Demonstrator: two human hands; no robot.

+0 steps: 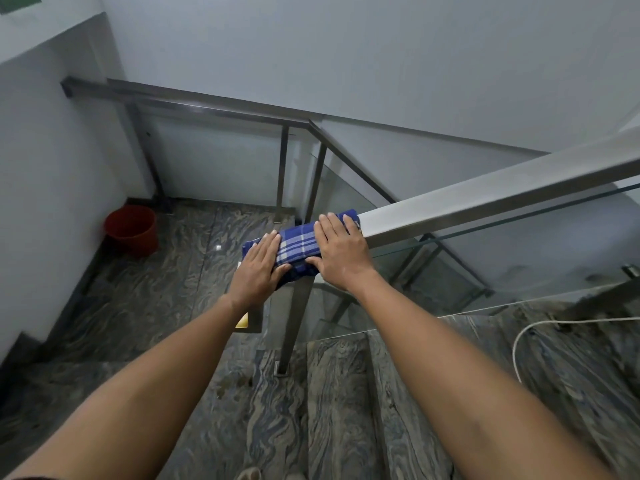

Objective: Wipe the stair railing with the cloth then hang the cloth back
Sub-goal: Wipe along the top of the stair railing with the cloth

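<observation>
**Both hands pressing the cloth on the end of the railing**

The person is standing at the top of the stairs and is reaching both bare arms forward and down. The left hand (258, 268) is lying flat on the left part of the cloth (298, 247), with the fingers stretched out and close together, and the thumb is resting on the near edge of the fabric. The right hand (341, 252) is covering the right part of the cloth; its fingers are reaching over the top and its thumb is hooking under the near side, so it is gripping the cloth against the metal. The cloth is blue with white checks, and it is sitting folded over the lower end of the railing (485, 199), just above the metal post (294, 323) that is going down to the step.

Under the arms, the marble steps (339, 393) are showing a dark wavy pattern. A white cable (519, 341) is lying on the floor to the right, beside the glass panel (485, 268) under the railing.

Farther down, a red bucket (131, 230) is standing on the landing in the corner, near the pale wall (52, 168). Behind it, a second stretch of railing is running along the far side of the landing.
</observation>
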